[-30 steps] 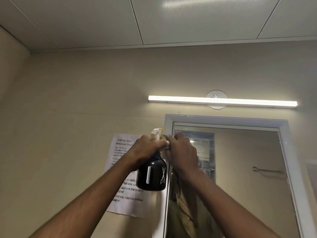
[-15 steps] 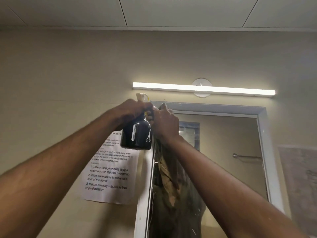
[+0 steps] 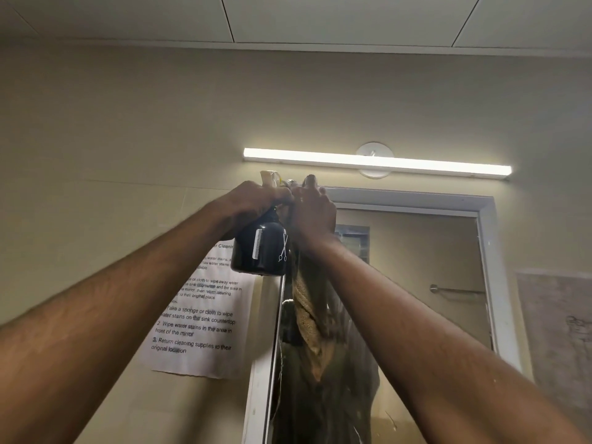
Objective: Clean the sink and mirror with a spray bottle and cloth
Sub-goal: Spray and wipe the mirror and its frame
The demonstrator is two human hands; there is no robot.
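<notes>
Left hand (image 3: 253,203): seen from the head view, it is wrapped round the neck of the spray bottle (image 3: 260,248), which is held up high.
Right hand (image 3: 312,213): closed on the top of the cloth (image 3: 309,315), pressed at the top left corner of the mirror (image 3: 416,283).
Cloth: it hangs down over the glass, under the right hand.
Spray bottle: held just beside the mirror's left edge, in front of a paper notice (image 3: 198,318) stuck on the wall.
Sink: not seen.
Light (image 3: 378,161): switched on, just above the mirror.
What could go wrong: the bottle could be bumped against the frame, because both hands are crowded together. The cloth could be dropped if the grip is loosened.
</notes>
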